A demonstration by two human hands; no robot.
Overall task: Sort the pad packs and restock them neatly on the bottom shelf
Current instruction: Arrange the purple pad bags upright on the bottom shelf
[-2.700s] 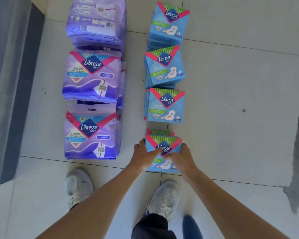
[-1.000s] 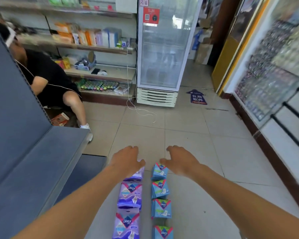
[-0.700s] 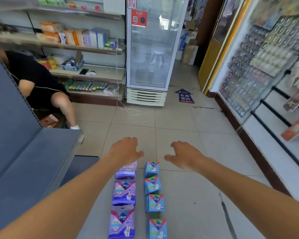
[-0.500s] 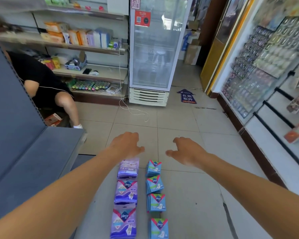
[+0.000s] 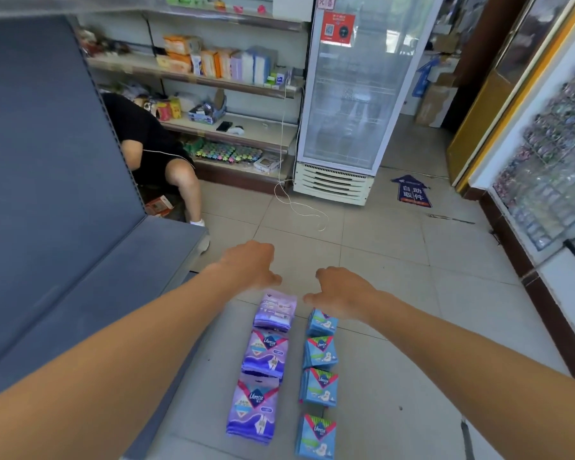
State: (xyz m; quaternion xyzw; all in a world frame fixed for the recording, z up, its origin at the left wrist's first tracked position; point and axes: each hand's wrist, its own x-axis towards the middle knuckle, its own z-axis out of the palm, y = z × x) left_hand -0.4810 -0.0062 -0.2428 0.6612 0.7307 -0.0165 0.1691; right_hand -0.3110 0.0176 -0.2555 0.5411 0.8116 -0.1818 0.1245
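Note:
Two rows of pad packs lie on the tiled floor. The left row holds three stacks of purple packs (image 5: 265,355); the right row holds several stacks of smaller blue packs (image 5: 320,386). My left hand (image 5: 249,264) hovers above the far end of the purple row with loosely spread fingers and holds nothing. My right hand (image 5: 341,292) hovers over the farthest blue stack, also relaxed and holding nothing. The grey shelf unit (image 5: 90,273) stands to the left, its bottom shelf bare.
A person in black (image 5: 150,151) crouches behind the shelf unit's far end. A glass-door fridge (image 5: 352,94) stands ahead, with a loose white cable (image 5: 299,207) on the floor before it. Stocked shelves line the back wall; a display rack (image 5: 551,167) fills the right side.
Both hands left the nearest blue stack and lifted forward as my view rose from the floor. In the last half second the hands drifted slightly right and stayed unladen.

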